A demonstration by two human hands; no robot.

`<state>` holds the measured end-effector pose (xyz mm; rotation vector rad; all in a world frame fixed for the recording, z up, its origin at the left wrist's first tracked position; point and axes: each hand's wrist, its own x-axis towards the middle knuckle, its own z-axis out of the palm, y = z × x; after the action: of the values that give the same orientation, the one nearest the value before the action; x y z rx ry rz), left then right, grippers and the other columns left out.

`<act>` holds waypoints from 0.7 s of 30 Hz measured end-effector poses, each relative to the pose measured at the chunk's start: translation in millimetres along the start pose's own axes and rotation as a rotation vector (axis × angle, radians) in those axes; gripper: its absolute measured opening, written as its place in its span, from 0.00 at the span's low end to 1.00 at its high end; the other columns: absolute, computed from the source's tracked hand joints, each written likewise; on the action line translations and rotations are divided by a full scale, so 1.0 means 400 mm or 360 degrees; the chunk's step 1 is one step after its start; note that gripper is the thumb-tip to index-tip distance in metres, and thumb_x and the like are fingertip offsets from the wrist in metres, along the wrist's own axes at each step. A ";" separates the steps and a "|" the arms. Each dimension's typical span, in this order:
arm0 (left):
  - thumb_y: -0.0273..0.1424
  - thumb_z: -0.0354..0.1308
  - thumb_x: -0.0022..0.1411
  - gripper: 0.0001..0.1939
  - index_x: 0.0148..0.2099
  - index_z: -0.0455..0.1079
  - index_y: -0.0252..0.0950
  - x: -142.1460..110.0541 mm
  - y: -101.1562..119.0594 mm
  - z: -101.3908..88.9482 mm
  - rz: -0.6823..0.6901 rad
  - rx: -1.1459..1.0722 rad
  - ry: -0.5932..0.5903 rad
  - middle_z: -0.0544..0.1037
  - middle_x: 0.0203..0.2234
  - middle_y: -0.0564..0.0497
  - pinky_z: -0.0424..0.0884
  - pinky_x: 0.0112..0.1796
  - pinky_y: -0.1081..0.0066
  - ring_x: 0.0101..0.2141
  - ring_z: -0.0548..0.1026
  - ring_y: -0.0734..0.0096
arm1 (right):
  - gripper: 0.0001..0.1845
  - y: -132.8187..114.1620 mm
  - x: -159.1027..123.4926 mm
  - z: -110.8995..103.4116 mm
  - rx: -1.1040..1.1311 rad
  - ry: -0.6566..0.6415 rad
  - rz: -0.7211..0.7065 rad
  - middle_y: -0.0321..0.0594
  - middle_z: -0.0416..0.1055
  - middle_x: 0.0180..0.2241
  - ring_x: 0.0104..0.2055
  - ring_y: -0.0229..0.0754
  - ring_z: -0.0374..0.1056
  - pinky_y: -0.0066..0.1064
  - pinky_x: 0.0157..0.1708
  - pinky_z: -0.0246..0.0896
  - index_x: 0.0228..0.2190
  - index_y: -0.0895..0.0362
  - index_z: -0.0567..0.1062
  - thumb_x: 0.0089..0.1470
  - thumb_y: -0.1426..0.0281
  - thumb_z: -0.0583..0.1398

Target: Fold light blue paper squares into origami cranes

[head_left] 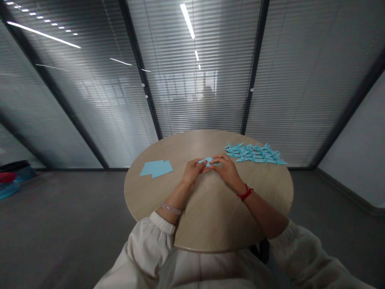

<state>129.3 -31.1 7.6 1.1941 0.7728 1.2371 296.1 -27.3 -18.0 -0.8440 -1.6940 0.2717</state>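
Note:
Between my two hands, over the middle of the table, is a small piece of folded blue paper (208,161). My left hand (193,170) grips its left side, thumb on top. From the right, my right hand (226,170) pinches the other side with thumb and fingers. My fingers cover much of the paper, so its exact shape is hard to make out. Flat blue paper sheets (156,167) lie overlapping to the left of my left hand. Beyond my right hand sit several folded blue paper cranes (255,153), grouped close together in rows.
The round wooden table (216,228) has its near edge against my lap. Behind it stands a glass partition with blinds (198,108) and dark frames. Bags or bins (15,176), partly cut off, stand on the floor at far left. A white wall (357,148) rises at right.

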 end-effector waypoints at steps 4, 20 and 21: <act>0.36 0.69 0.47 0.17 0.38 0.76 0.29 0.004 -0.005 -0.003 0.0003 0.0033 0.0003 0.80 0.29 0.47 0.73 0.42 0.66 0.30 0.77 0.70 | 0.10 0.005 0.000 0.004 0.0013 0.0008 0.0066 0.43 0.70 0.40 0.45 0.46 0.68 0.41 0.49 0.63 0.30 0.51 0.79 0.53 0.59 0.63; 0.38 0.69 0.47 0.19 0.37 0.76 0.29 -0.001 -0.005 0.005 0.0000 0.0080 -0.0011 0.80 0.29 0.47 0.73 0.42 0.65 0.30 0.77 0.70 | 0.08 -0.006 -0.005 0.013 -0.0048 0.0021 0.0067 0.42 0.69 0.37 0.43 0.45 0.66 0.40 0.47 0.61 0.31 0.54 0.74 0.58 0.64 0.58; 0.38 0.69 0.47 0.19 0.37 0.76 0.29 -0.002 -0.005 0.005 0.0000 0.0084 -0.0014 0.81 0.30 0.47 0.73 0.42 0.65 0.30 0.77 0.69 | 0.08 -0.009 -0.005 0.012 -0.0055 0.0026 0.0067 0.42 0.69 0.36 0.42 0.45 0.66 0.39 0.47 0.61 0.31 0.54 0.74 0.58 0.64 0.58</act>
<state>131.5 -32.2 6.1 1.2412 0.8032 1.2170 290.3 -29.8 -18.8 -0.9057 -1.6716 0.2642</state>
